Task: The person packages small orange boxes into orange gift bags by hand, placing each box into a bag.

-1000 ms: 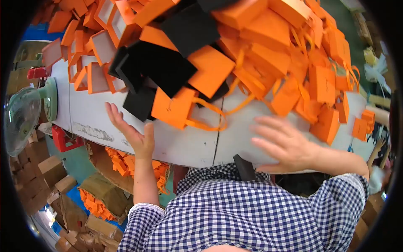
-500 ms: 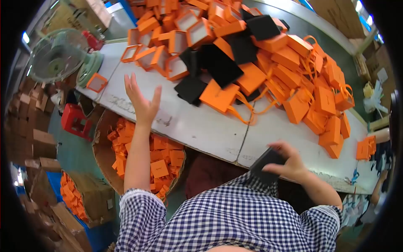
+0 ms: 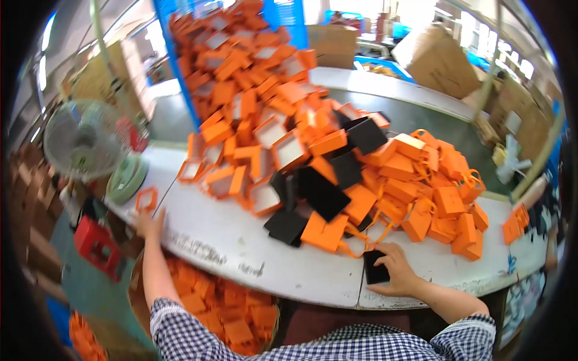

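Note:
My right hand [image 3: 397,271] lies at the near edge of the white table [image 3: 241,246] and grips a flat black pad [image 3: 374,269] that rests on the tabletop. Just beyond it spreads a large heap of orange boxes [image 3: 283,114], orange ribbon-handled bags [image 3: 445,207] and black inserts [image 3: 325,192]. My left hand [image 3: 147,224] reaches far out to the table's left edge, fingers apart, touching the surface right below a small open orange tray [image 3: 146,198]. It holds nothing.
A desk fan [image 3: 81,144] with a green base [image 3: 126,177] stands at the table's left end, a red crate [image 3: 96,246] below it. A bin of orange boxes [image 3: 223,307] sits under the table. Cardboard cartons [image 3: 439,60] stand behind.
My view has lifted, showing the whole heap. The right hand carried the black pad from the table's edge onto the tabletop. The left hand swung left to the orange tray.

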Demonstrator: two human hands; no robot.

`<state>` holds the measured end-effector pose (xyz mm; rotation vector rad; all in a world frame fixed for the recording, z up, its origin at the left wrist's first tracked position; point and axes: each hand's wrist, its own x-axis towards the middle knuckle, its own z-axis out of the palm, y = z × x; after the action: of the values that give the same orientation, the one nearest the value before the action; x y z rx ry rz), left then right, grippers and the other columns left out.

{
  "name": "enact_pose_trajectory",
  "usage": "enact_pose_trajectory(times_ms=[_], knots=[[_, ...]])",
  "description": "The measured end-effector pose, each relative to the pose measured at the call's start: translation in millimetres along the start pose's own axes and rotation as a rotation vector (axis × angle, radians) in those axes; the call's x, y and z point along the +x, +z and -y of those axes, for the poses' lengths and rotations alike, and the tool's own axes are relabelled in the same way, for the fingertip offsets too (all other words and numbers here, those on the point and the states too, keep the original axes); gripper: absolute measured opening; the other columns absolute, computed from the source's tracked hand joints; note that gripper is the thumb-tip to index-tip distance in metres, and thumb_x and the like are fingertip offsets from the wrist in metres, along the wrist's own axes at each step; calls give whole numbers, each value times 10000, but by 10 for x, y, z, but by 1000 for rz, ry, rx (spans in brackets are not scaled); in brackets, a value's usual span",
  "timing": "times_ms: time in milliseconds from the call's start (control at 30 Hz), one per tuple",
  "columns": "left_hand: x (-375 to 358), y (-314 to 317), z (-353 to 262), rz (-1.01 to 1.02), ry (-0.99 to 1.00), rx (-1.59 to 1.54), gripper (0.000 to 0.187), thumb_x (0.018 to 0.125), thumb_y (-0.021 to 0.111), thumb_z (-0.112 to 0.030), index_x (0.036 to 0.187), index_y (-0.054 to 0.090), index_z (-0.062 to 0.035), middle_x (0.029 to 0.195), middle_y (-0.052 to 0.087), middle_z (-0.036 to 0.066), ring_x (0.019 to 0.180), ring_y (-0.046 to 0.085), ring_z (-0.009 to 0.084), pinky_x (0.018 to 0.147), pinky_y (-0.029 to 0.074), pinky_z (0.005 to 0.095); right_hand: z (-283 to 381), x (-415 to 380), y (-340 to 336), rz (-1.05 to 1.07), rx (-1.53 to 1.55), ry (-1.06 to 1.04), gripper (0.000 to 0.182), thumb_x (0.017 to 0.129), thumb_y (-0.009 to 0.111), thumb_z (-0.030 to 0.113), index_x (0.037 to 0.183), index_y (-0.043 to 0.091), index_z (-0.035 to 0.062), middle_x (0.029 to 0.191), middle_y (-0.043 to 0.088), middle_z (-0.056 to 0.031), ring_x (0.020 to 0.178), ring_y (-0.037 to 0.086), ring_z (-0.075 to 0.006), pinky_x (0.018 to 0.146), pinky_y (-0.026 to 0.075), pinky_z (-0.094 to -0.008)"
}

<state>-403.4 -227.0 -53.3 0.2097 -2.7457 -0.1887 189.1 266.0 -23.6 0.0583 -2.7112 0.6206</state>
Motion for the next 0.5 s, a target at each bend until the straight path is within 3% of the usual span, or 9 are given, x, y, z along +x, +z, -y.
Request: enact_pose_trajectory(times_ms=[67,133,167,267,300,333,400,433,500], knots=[[-42,-161,-148,88,-73,-33,985,782,762,-698,1531,446,-141,1652,285,292,1484,347,484,1151,369,638,54,25,-33,-1,-32,47,611,760,902,400,1130,531,86,1477,458,-229,1404,420,-426,1184,283,-592],[343,530,224,-113,11,-150,895,818,754,-660,1503,468,-159,1655,249,302,1477,347,489,1152,382,605,63,20,-50,60,-62,38,644,736,931,361,1139,506,94,1489,448,-223,1403,414,-440,1176,302,-597],[387,407,219,-40,8,-160,830,852,742,-625,1482,479,-153,1642,262,299,1465,356,488,1151,394,582,56,29,-55,49,-27,33,599,788,887,418,1129,523,87,1469,460,-220,1414,411,-420,1182,280,-600],[354,142,134,-5,132,-158,829,864,723,-635,1453,497,-97,1609,315,297,1432,391,472,1139,402,578,42,23,-49,63,-24,43,602,793,885,421,1135,518,88,1482,452,-217,1427,401,-417,1188,271,-605],[500,502,232,-250,163,-155,807,861,776,-554,1406,513,-21,1583,348,296,1405,416,462,1137,402,571,4,-15,-16,76,-35,50,604,794,882,422,1142,518,89,1494,443,-215,1438,394,-415,1194,261,-610],[653,553,205,-252,171,-164,807,861,776,-554,1406,513,-21,1583,348,296,1405,416,462,1137,402,571,-3,1,-17,68,-41,56,604,794,882,422,1142,518,89,1494,443,-215,1438,394,-415,1194,261,-610],[715,703,249,-430,312,-478,801,837,840,-456,1394,510,15,1544,399,295,1399,420,468,1136,399,564,35,-7,-36,91,-22,81,602,797,879,431,1144,522,93,1492,448,-214,1447,390,-416,1198,253,-617],[744,653,184,-371,295,-502,783,802,888,-385,1358,522,27,1498,452,301,1394,419,478,1130,394,564,46,-21,-27,101,-15,92,602,797,879,431,1144,522,93,1492,448,-214,1447,390,-416,1198,253,-617],[788,632,51,-397,363,-543,695,825,867,-391,1294,562,21,1472,478,301,1377,430,480,1123,396,564,22,1,-29,87,-34,69,594,807,870,446,1143,524,98,1493,449,-213,1456,386,-415,1198,252,-625]])
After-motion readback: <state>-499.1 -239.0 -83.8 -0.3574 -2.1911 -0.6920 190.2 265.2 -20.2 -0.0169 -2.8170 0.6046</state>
